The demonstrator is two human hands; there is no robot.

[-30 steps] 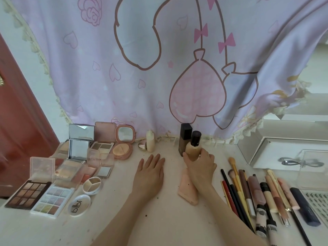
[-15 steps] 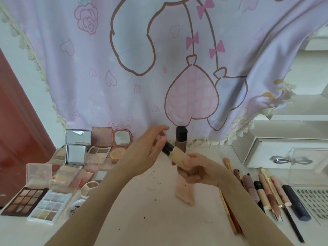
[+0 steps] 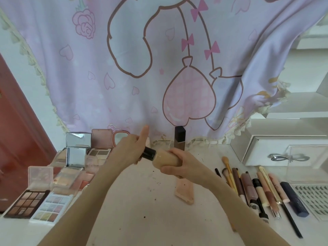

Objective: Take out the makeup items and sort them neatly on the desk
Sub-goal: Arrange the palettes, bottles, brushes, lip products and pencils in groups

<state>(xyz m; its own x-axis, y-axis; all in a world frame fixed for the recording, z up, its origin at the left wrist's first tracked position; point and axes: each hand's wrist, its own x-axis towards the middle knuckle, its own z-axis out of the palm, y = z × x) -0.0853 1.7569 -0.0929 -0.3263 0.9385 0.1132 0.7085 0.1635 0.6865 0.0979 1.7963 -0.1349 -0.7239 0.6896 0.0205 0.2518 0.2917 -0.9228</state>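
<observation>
- Two hands hold one foundation bottle [image 3: 166, 158] above the middle of the desk [image 3: 150, 210], clear of its surface.
- Its long axis lies nearly level and runs left to right, with the black cap [image 3: 149, 154] pointing left and a little toward the back edge, and the beige body toward the right.
- Left hand [image 3: 130, 150] has its fingers curled round the black cap, the thumb sticking up free.
- Right hand [image 3: 184, 165] wraps its fingers round the beige body, gripping it from the right end.
- Behind the bottle, a tall square foundation bottle [image 3: 179, 140] with a dark cap stands upright at the back edge, against the lilac curtain [image 3: 159, 68].
- Below the right hand, a flat peach tube [image 3: 184, 192] lies on the desk, its long axis running from back to front.
- Near the left edge lie open eyeshadow palettes [image 3: 26, 204] and mirrored compacts [image 3: 78, 148], close together.
- Toward the right edge, brushes [image 3: 229, 172] and lip and concealer tubes [image 3: 260, 191] lie side by side in a row, long axes running roughly back to front.
- At the right edge sits a tray of false lashes [image 3: 314, 199]; a white drawer box [image 3: 276, 150] stands in the back right corner.
</observation>
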